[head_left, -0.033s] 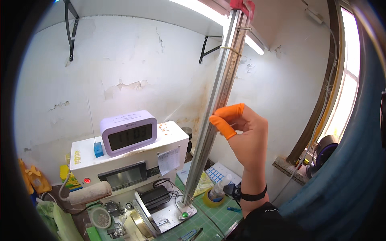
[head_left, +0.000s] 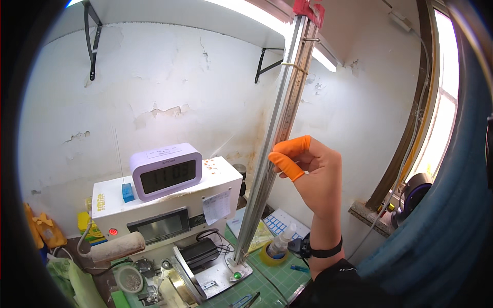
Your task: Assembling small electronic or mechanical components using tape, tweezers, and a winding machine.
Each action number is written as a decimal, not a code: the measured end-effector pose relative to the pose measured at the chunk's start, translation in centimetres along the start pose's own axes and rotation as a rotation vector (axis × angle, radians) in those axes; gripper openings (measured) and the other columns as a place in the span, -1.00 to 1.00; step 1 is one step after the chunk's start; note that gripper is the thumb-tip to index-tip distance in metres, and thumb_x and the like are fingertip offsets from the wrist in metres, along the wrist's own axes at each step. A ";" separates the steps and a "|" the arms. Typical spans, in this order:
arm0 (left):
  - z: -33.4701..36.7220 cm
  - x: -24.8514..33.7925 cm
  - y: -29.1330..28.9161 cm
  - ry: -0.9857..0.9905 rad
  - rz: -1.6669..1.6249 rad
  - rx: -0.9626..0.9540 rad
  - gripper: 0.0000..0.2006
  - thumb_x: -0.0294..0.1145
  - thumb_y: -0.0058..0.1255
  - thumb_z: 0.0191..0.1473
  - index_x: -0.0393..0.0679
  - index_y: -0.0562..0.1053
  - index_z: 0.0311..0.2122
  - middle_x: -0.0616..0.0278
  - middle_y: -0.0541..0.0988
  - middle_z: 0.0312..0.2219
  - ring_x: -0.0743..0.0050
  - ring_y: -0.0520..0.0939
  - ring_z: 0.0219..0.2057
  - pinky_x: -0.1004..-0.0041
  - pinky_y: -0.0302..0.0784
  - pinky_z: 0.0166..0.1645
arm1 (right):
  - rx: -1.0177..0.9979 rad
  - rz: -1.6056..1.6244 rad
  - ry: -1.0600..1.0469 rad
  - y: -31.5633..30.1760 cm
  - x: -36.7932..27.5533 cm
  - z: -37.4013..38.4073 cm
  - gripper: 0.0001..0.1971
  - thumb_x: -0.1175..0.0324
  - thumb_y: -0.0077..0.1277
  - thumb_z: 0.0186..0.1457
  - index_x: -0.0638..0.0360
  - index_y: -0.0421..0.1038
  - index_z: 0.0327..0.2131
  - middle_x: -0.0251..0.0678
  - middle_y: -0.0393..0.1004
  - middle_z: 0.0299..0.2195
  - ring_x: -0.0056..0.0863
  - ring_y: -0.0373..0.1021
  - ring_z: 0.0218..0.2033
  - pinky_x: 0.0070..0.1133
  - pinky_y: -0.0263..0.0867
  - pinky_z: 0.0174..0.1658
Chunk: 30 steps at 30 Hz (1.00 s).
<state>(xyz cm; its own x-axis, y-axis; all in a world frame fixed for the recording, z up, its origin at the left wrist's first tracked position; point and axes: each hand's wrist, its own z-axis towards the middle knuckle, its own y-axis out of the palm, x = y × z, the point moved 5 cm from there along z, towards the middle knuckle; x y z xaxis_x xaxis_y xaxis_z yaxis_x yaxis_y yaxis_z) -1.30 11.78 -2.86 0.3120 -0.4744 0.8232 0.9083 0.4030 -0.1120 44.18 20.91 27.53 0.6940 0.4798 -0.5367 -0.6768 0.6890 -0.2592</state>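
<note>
My right hand is raised in front of a tall metal post and wears orange finger cots on thumb and forefinger. Those two fingertips are pinched together at the post's edge, beside the wooden ruler fixed along it. Whatever the pinch holds, if anything, is too small to make out. Whether the fingertips touch the post, I cannot tell. A thin band wraps post and ruler higher up, near a screw, and red material covers the top. My left hand is out of view.
Behind the post's left side stands a white machine box bearing a lilac digital clock and a blue block. A spool-like wheel, a dish of small bits and a clear bottle lie around the green mat.
The view has shifted slightly, so the box and clock sit a little farther right and lower. My right hand keeps its pinch beside the post.
</note>
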 end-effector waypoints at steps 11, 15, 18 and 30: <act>0.9 -0.2 -0.1 0.133 -0.061 0.005 -0.75 -0.56 -0.02 0.36 -0.47 0.49 0.06 -0.05 0.63 -0.15 0.36 0.59 -0.20 0.48 0.49 -0.01 | -0.174 0.735 -0.037 -5.3 -0.2 0.6 -0.87 0.50 0.13 0.27 0.40 0.50 -0.19 -0.18 0.57 -0.43 -0.48 0.54 -0.53 -0.55 0.55 -0.49; 0.2 -1.1 -0.1 0.042 -0.066 0.057 -0.76 -0.53 -0.01 0.36 -0.46 0.50 0.04 -0.05 0.64 -0.17 0.35 0.59 -0.21 0.47 0.49 -0.02 | -0.183 0.743 -0.059 -5.6 0.0 0.9 -0.85 0.49 0.13 0.26 0.42 0.50 -0.17 -0.16 0.57 -0.43 -0.48 0.54 -0.53 -0.54 0.56 -0.48; 0.3 0.1 0.4 0.015 -0.061 0.064 -0.75 -0.52 0.00 0.36 -0.45 0.49 0.05 -0.05 0.63 -0.16 0.34 0.59 -0.20 0.46 0.49 -0.01 | -0.192 0.728 -0.064 -5.7 0.2 0.8 -0.83 0.49 0.14 0.26 0.43 0.50 -0.15 -0.16 0.58 -0.42 -0.48 0.55 -0.52 -0.55 0.57 -0.47; 0.4 1.1 0.1 -0.020 0.001 -0.007 -0.74 -0.52 -0.02 0.37 -0.44 0.47 0.07 -0.01 0.61 -0.12 0.36 0.58 -0.16 0.46 0.47 0.05 | -0.174 0.720 -0.055 -6.2 1.9 0.4 -0.79 0.48 0.15 0.26 0.45 0.51 -0.11 -0.17 0.59 -0.42 -0.49 0.55 -0.51 -0.55 0.57 -0.48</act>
<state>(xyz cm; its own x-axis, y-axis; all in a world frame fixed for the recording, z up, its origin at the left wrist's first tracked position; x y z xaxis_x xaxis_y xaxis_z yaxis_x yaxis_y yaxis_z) -1.02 11.58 -1.80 0.3069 -0.4580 0.8343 0.9099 0.3982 -0.1161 49.83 17.79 28.43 0.0720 0.8100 -0.5820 -0.9949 0.0998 0.0158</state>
